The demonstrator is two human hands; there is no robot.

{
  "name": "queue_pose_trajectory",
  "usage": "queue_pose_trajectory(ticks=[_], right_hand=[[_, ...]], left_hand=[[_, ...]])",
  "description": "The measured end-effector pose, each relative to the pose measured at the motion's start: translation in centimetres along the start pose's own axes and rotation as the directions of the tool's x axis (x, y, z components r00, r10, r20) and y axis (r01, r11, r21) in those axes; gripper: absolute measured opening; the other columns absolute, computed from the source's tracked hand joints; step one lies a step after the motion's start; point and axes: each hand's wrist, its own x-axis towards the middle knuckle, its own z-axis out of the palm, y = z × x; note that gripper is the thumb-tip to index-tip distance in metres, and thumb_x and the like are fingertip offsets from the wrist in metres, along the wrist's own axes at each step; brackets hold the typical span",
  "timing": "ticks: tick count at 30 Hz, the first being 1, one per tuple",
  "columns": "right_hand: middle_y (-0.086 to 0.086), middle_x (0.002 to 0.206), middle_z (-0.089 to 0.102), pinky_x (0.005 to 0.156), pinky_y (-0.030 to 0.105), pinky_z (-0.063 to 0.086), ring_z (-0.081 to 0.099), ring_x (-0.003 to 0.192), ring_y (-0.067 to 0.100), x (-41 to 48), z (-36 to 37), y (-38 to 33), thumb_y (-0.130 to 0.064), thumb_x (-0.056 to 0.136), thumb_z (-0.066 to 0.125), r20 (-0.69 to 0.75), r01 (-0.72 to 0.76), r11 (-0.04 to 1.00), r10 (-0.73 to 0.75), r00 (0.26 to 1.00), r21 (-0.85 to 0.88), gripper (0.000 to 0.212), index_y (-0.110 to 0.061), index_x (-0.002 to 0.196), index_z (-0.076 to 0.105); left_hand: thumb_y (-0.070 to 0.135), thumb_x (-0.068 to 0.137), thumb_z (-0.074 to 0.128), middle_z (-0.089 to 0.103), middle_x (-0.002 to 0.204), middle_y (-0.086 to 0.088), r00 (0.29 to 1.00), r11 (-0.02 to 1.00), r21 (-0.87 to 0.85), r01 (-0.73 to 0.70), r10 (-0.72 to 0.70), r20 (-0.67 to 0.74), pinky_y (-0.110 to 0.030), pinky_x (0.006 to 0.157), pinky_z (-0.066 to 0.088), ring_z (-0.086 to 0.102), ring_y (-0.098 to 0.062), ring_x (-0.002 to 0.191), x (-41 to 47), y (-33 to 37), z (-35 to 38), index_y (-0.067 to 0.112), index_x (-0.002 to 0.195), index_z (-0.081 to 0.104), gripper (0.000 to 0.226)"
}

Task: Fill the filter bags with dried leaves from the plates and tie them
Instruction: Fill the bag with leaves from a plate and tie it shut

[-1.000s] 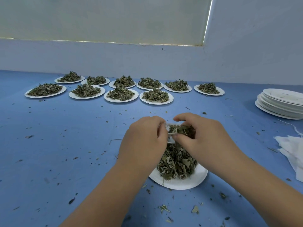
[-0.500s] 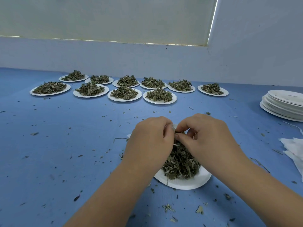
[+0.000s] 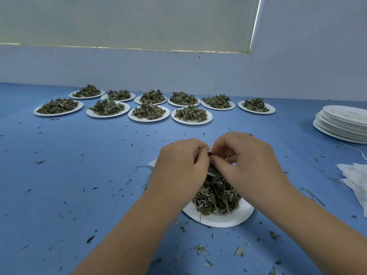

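My left hand (image 3: 178, 169) and right hand (image 3: 251, 165), fingers curled, pinch the filter bag (image 3: 207, 149). The plate (image 3: 220, 221) beneath holds dried leaves (image 3: 217, 195).

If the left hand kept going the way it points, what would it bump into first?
Most likely the right hand: the left hand points across at it, fingertips almost touching, both pinching the filter bag above the near plate. Depth is hard to judge.
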Motion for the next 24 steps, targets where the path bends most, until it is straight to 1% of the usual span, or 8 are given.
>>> queue_pose_trajectory(ticks=[3, 7, 10, 11, 13, 15, 20, 24], right_hand=[[-0.015, 0.074, 0.057, 0.064, 0.016, 0.045, 0.056, 0.071, 0.000, 0.1, 0.4, -0.1, -0.017, 0.078, 0.073, 0.020, -0.029, 0.999, 0.029, 0.999, -0.035, 0.019, -0.029, 0.077, 0.058], [-0.018, 0.075, 0.063, 0.069, 0.006, 0.042, 0.058, 0.082, -0.003, 0.0, -0.5, -0.4, -0.019, 0.081, 0.072, 0.004, -0.010, 0.996, 0.010, 1.000, 0.084, 0.015, -0.031, 0.079, 0.063], [-0.016, 0.079, 0.061, 0.067, 0.007, 0.042, 0.057, 0.077, -0.001, -0.4, -1.3, -0.3, -0.030, 0.081, 0.070, -0.041, -0.037, 0.991, 0.042, 0.998, 0.129, 0.010, -0.033, 0.081, 0.060], [-0.016, 0.080, 0.060, 0.064, 0.010, 0.042, 0.056, 0.073, 0.000, -0.6, -1.4, -0.2, -0.039, 0.077, 0.070, -0.023, -0.090, 0.985, 0.095, 0.995, 0.149, 0.015, -0.034, 0.083, 0.057], [-0.015, 0.085, 0.058, 0.057, 0.015, 0.040, 0.055, 0.064, 0.003, -0.8, -1.3, -0.1, -0.055, 0.065, 0.073, 0.089, -0.236, 0.951, 0.223, 0.971, 0.199, 0.036, -0.038, 0.089, 0.051], [-0.015, 0.089, 0.058, 0.056, 0.017, 0.039, 0.056, 0.063, 0.003, -1.0, -0.8, -0.1, -0.059, 0.057, 0.076, 0.166, -0.294, 0.939, 0.265, 0.950, 0.181, 0.050, -0.040, 0.091, 0.044], [-0.016, 0.081, 0.063, 0.058, 0.014, 0.044, 0.058, 0.062, 0.005, -1.0, 0.0, 0.0, -0.029, 0.071, 0.082, 0.089, -0.244, 0.938, 0.228, 0.969, 0.247, 0.037, -0.037, 0.087, 0.049], [-0.014, 0.077, 0.065, 0.059, 0.013, 0.044, 0.059, 0.062, 0.006, -1.2, -0.2, 0.2, -0.017, 0.076, 0.078, 0.021, -0.200, 0.934, 0.203, 0.979, 0.295, 0.032, -0.035, 0.085, 0.053]], left_hand=[[0.021, 0.088, 0.059, 0.053, 0.061, 0.033, 1.000, 1.000, -0.025, 0.018, -0.017, 0.026, -0.004, 0.060, 0.034, 0.050, 0.008, 0.066, -0.1, 0.1, 0.1, 0.029, 0.086, 0.074, 0.017], [0.020, 0.089, 0.059, 0.053, 0.056, 0.031, 0.998, 0.997, -0.039, 0.061, -0.062, -0.009, -0.005, 0.055, 0.033, 0.049, 0.007, 0.060, 0.2, -0.3, -0.3, 0.026, 0.086, 0.075, 0.016], [0.019, 0.089, 0.061, 0.053, 0.052, 0.029, 0.991, 0.988, -0.092, 0.121, -0.125, -0.048, -0.005, 0.050, 0.033, 0.050, 0.008, 0.054, 0.5, -0.5, -0.7, 0.025, 0.082, 0.073, 0.015], [0.019, 0.089, 0.061, 0.052, 0.050, 0.027, 0.987, 0.983, -0.119, 0.142, -0.150, -0.060, -0.004, 0.047, 0.032, 0.050, 0.008, 0.052, 0.5, -0.5, -0.9, 0.026, 0.082, 0.072, 0.015], [0.019, 0.090, 0.060, 0.052, 0.049, 0.025, 0.979, 0.969, -0.174, 0.175, -0.190, -0.076, -0.005, 0.044, 0.031, 0.049, 0.006, 0.049, 0.6, -0.6, -1.1, 0.028, 0.082, 0.071, 0.016], [0.020, 0.090, 0.059, 0.052, 0.049, 0.025, 0.975, 0.963, -0.194, 0.186, -0.205, -0.085, -0.006, 0.045, 0.031, 0.048, 0.005, 0.050, 0.6, -0.6, -1.2, 0.031, 0.081, 0.069, 0.017], [0.019, 0.090, 0.059, 0.051, 0.047, 0.024, 0.977, 0.963, -0.206, 0.175, -0.195, -0.082, -0.006, 0.045, 0.032, 0.048, 0.005, 0.048, 0.5, -0.4, -0.9, 0.032, 0.078, 0.067, 0.019], [0.020, 0.090, 0.060, 0.053, 0.053, 0.027, 0.989, 0.984, -0.134, 0.115, -0.125, -0.074, -0.009, 0.051, 0.034, 0.050, 0.004, 0.053, 0.2, -0.2, -0.5, 0.029, 0.083, 0.070, 0.015]])
